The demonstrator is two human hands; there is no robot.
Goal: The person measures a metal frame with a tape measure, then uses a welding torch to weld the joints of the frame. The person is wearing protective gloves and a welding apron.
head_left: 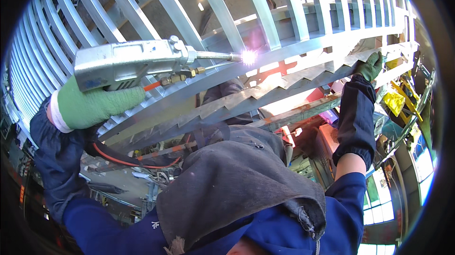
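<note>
My left hand (102, 105), in a green glove with a white cuff, is closed around the grip of a silver handheld welding gun (132, 60). The gun points right, its nozzle ending in a bright white-violet glare. That glare sits where an upright metal slat (260, 11) meets the long flat rail (303, 46) of a barred metal frame. Further right, my right hand (370, 67), also green-gloved, is closed at the edge of a metal bar with a sawtooth edge (284, 86). This bar runs along the near side of the rail. Part of the right hand's fingers is hidden.
An orange-red hose (137, 162) loops below the gun. A dark cloth apron (237, 179) covers my front. Rusty beams (303, 110) lie under the frame, and a yellow sheet (394, 99) hangs at the right. Closely spaced slats (47, 60) curve away to the left.
</note>
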